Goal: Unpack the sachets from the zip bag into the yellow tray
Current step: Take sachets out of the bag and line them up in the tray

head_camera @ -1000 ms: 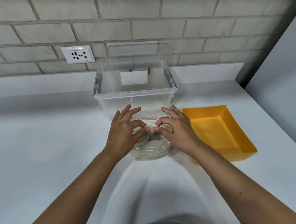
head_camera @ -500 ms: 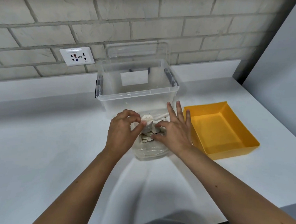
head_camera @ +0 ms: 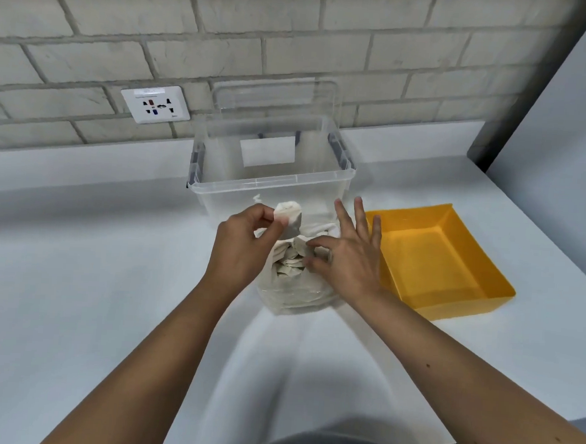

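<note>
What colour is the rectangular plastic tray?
The rectangular plastic tray is yellow-orange, clearest in the head view.

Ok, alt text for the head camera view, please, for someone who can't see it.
A person's left hand pinches one sachet above an open zip bag of sachets on a white table, while the right hand holds the bag's mouth. An empty yellow tray sits to the bag's right; a clear plastic box stands behind it.

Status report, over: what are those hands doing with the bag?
Left hand pinches one sachet above zip bag. Right hand pinches bag's mouth. Yellow tray empty, nothing blocking.
</note>
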A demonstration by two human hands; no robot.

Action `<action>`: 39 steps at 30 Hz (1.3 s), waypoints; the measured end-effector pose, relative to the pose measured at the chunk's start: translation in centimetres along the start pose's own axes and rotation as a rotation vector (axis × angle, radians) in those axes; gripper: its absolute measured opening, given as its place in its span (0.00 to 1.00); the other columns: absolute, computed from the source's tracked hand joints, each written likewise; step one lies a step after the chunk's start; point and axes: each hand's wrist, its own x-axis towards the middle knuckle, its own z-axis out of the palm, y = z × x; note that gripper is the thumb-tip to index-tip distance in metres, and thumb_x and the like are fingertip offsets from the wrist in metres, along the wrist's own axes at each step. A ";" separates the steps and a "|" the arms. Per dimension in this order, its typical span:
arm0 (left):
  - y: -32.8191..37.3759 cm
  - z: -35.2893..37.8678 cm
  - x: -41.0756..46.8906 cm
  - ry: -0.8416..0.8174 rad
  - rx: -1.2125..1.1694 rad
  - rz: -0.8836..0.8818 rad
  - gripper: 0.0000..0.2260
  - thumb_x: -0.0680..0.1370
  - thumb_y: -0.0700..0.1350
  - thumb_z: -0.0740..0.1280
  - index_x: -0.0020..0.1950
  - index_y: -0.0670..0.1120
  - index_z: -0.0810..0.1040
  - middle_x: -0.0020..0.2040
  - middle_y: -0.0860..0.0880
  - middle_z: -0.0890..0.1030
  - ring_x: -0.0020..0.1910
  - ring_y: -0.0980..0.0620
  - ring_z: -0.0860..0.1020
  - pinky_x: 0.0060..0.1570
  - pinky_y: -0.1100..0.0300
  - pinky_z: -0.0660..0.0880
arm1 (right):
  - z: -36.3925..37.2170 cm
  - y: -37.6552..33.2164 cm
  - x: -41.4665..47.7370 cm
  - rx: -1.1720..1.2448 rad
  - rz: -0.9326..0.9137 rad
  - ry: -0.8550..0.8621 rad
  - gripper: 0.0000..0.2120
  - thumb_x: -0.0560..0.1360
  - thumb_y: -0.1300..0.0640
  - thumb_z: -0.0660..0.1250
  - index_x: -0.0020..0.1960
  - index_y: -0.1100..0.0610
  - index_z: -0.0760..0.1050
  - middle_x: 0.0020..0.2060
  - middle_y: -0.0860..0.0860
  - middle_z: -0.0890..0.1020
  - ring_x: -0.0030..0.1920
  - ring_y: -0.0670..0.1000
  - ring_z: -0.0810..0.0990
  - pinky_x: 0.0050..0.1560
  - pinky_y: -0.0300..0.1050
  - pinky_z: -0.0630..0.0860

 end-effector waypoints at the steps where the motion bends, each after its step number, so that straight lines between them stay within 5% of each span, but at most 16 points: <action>1: 0.1 0.1 -0.1 0.004 0.011 -0.004 0.06 0.79 0.49 0.68 0.46 0.48 0.81 0.44 0.56 0.85 0.43 0.70 0.78 0.40 0.77 0.67 | -0.1 -0.1 0.3 -0.038 -0.017 -0.036 0.18 0.72 0.32 0.63 0.54 0.39 0.82 0.79 0.52 0.50 0.78 0.58 0.37 0.74 0.62 0.35; 9: 0.1 0.5 -0.9 0.077 0.016 -0.092 0.06 0.79 0.50 0.68 0.49 0.49 0.81 0.39 0.55 0.84 0.30 0.59 0.72 0.33 0.72 0.66 | 0.1 -0.2 0.8 -0.094 -0.057 -0.082 0.22 0.75 0.31 0.52 0.51 0.37 0.82 0.79 0.49 0.51 0.78 0.57 0.36 0.73 0.65 0.36; 19: 0.9 1.3 -1.5 0.078 0.003 -0.118 0.05 0.79 0.50 0.68 0.50 0.50 0.82 0.41 0.55 0.85 0.38 0.63 0.78 0.38 0.74 0.68 | 0.8 0.2 1.2 -0.077 -0.026 -0.123 0.20 0.74 0.30 0.55 0.54 0.36 0.81 0.79 0.50 0.50 0.77 0.57 0.35 0.73 0.67 0.36; 25: 0.7 1.3 -1.4 0.116 0.015 -0.135 0.05 0.79 0.49 0.67 0.48 0.50 0.81 0.37 0.53 0.84 0.32 0.63 0.74 0.35 0.69 0.67 | 1.0 1.4 0.3 0.051 -0.038 -0.010 0.13 0.75 0.36 0.64 0.50 0.40 0.83 0.76 0.50 0.63 0.79 0.57 0.46 0.73 0.67 0.40; 32: 0.8 1.5 -1.3 0.134 0.044 -0.160 0.06 0.79 0.47 0.67 0.48 0.47 0.81 0.35 0.49 0.84 0.29 0.60 0.72 0.31 0.70 0.65 | 0.7 0.6 1.5 -0.057 -0.092 -0.069 0.18 0.70 0.30 0.62 0.49 0.39 0.83 0.79 0.51 0.55 0.78 0.57 0.38 0.73 0.68 0.37; 39: 0.8 1.9 -1.4 0.144 0.063 -0.176 0.06 0.79 0.47 0.66 0.48 0.47 0.81 0.35 0.47 0.83 0.27 0.59 0.70 0.30 0.69 0.64 | 1.6 0.9 1.0 0.065 -0.077 0.015 0.11 0.73 0.39 0.66 0.45 0.42 0.84 0.75 0.52 0.65 0.79 0.58 0.47 0.74 0.67 0.43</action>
